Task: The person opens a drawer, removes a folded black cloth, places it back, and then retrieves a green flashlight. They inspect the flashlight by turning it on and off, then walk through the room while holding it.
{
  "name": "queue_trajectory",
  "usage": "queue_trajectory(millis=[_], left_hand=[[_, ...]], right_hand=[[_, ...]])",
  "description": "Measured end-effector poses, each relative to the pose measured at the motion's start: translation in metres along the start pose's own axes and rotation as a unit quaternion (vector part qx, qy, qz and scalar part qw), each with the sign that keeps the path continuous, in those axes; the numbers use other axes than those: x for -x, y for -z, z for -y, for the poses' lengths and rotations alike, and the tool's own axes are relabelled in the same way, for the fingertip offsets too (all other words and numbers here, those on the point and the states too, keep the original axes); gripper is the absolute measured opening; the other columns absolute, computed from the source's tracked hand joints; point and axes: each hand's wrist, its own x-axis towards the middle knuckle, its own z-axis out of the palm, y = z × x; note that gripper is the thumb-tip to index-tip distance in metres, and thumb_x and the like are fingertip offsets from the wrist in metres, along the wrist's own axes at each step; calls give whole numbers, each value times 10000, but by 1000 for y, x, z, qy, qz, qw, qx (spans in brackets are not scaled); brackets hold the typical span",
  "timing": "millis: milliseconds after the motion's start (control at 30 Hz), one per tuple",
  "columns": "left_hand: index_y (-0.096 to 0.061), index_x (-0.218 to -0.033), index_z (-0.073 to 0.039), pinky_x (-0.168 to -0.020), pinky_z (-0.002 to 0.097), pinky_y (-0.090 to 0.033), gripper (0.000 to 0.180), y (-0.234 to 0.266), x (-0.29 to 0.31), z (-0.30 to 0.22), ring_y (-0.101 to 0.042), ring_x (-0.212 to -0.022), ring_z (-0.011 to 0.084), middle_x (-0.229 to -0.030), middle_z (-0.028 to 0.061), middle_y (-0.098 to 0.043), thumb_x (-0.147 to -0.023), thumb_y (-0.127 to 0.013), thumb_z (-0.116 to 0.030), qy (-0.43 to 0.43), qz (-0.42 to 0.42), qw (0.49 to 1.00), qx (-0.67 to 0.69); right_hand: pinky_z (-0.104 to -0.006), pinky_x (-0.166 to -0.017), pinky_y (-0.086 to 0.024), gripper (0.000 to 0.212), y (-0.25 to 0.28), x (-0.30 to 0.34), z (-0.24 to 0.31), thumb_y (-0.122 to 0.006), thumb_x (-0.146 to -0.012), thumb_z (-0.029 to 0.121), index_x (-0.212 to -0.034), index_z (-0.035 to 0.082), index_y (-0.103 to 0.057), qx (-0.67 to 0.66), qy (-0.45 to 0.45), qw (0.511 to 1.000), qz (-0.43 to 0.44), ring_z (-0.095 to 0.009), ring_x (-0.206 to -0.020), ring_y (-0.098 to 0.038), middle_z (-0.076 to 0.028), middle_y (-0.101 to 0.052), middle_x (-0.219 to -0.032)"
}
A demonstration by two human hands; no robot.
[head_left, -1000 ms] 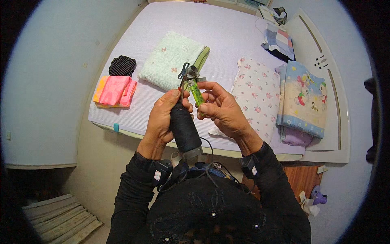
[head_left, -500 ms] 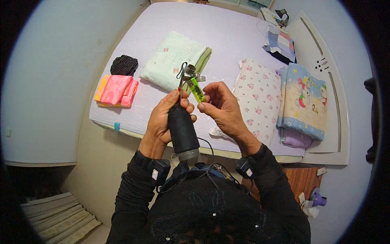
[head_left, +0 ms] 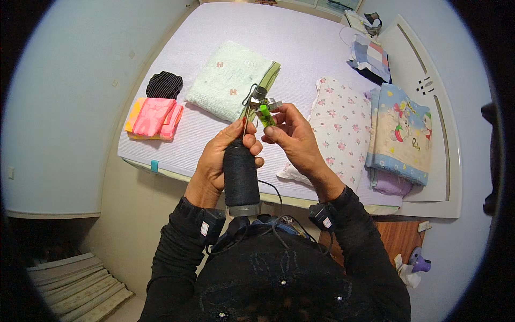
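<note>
My left hand [head_left: 221, 150] is closed round the top of a large spool of black thread [head_left: 241, 174], its grey end pointing toward me. Its fingers also pinch slim metal pieces with a black loop [head_left: 248, 96] at the far end. Small grey metal cylinders [head_left: 259, 93] sit beside that loop. My right hand [head_left: 298, 140] is closed, thumb and fingers pinching a small bright-green, partly clear piece [head_left: 265, 116] right next to the metal parts; its exact kind is unclear. Both hands are above the near side of the bed.
On the lilac bed sheet [head_left: 268, 32] lie a folded pale green quilt [head_left: 228, 75], a pink and orange folded cloth [head_left: 153, 118], a black striped cloth [head_left: 164, 85] and a floral pillow [head_left: 338, 129]. A dark cord [head_left: 280, 193] hangs near my body. Right is a wooden cabinet [head_left: 399, 239].
The metal pieces and green piece have shifted slightly right, and the green piece now appears foreshortened. The spool has turned more upright in view. Both hands keep their hold.
</note>
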Motion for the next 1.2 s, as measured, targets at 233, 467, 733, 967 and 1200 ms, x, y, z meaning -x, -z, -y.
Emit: queue_trajectory(millis=[233, 467, 733, 967, 1200], left_hand=[[-573, -984, -14, -578, 317, -571, 262, -11, -1, 4, -615, -653, 178, -711, 51, -595, -992, -481, -259, 0, -39, 994, -105], [-587, -1037, 22, -530, 291, -564, 355, -14, 0, 4, -622, -635, 142, -760, 74, -619, -995, -470, -311, -16, -93, 969, -227], [-582, -1013, -9, -602, 331, -560, 311, 3, -1, -15, -621, -714, 172, -770, 52, -603, -991, -487, -304, -121, -110, 982, -94], [-567, -993, -59, -684, 379, -538, 203, 9, -12, -39, -612, -749, 183, -793, 40, -601, -973, -536, -258, -236, -120, 964, -26], [-541, -999, -24, -735, 322, -550, 334, -22, -21, -33, -614, -803, 200, -855, 75, -583, -975, -507, -355, -349, -169, 916, -101]], right_hand=[[-263, -701, -539, 450, -1, 2, 5, -542, -966, 259, -1333, 16, -446, -208, -132, 963, 114, -107, -701, -627, -39, -633, -853], [-316, -820, -517, 274, 2, -3, -12, -603, -934, 222, -1139, 40, -589, -318, -123, 938, 52, -164, -884, -628, -77, -658, -940], [-422, -947, -454, 261, 13, 5, 0, -665, -877, 181, -1104, 82, -581, -132, -26, 991, -6, -224, -1004, -621, -80, -635, -1040], [-278, -619, -446, 400, -7, 22, 13, -727, -788, 98, -1136, 42, -538, -294, -114, 947, 67, -112, -686, -519, -8, -535, -809], [-202, -529, -378, 559, -24, 23, 22, -768, -766, 179, -1249, 49, -520, -206, -125, 970, 42, -54, -656, -489, 10, -545, -857]])
